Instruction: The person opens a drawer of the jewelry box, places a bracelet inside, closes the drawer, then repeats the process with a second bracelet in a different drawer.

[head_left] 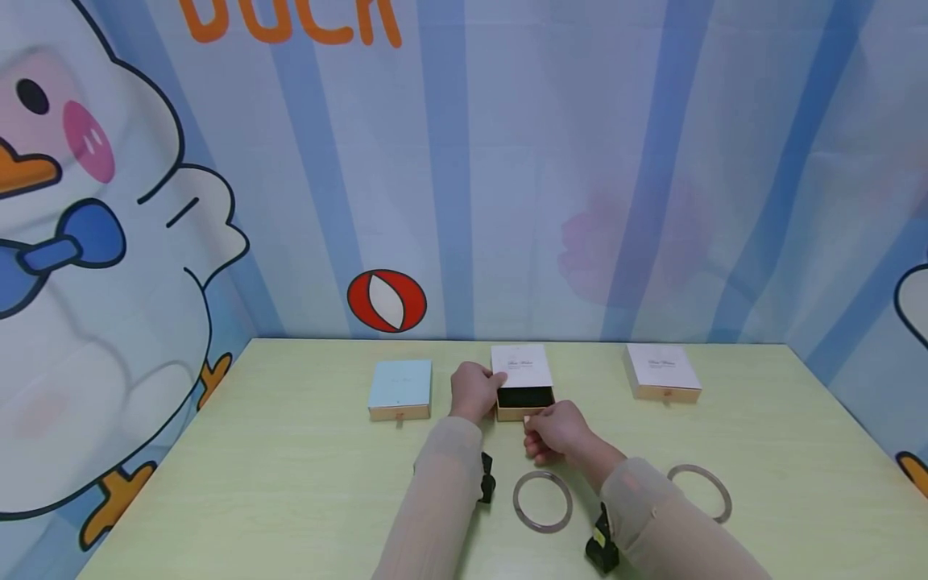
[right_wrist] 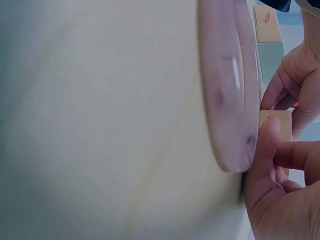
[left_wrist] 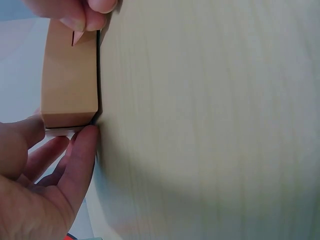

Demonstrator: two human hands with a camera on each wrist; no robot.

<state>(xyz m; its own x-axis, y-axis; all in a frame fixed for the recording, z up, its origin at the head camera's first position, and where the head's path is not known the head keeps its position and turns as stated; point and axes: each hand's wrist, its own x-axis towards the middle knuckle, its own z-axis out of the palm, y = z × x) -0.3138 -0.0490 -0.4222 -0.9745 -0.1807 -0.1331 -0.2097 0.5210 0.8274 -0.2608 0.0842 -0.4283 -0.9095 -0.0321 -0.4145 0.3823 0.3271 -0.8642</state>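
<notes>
In the head view, a white-topped drawer box (head_left: 520, 366) stands at the middle of the table with its drawer (head_left: 525, 397) partly out, showing a black inside. My left hand (head_left: 474, 393) holds the box by its left side, thumb on the top edge. At the drawer's front, my right hand (head_left: 557, 433) pinches the small pull tab (left_wrist: 77, 39), which pokes out from between the fingertips in the left wrist view. A pale, greyish-pink bangle (head_left: 545, 528) lies flat just below the right hand. It looms large in the right wrist view.
A light blue drawer box (head_left: 400, 384) sits at the left, and another white one (head_left: 663, 370) at the right, both closed. A second bangle (head_left: 727, 499) lies beside the right sleeve, partly hidden by it. Behind the table (head_left: 290, 467) hangs a striped cartoon curtain (head_left: 500, 161).
</notes>
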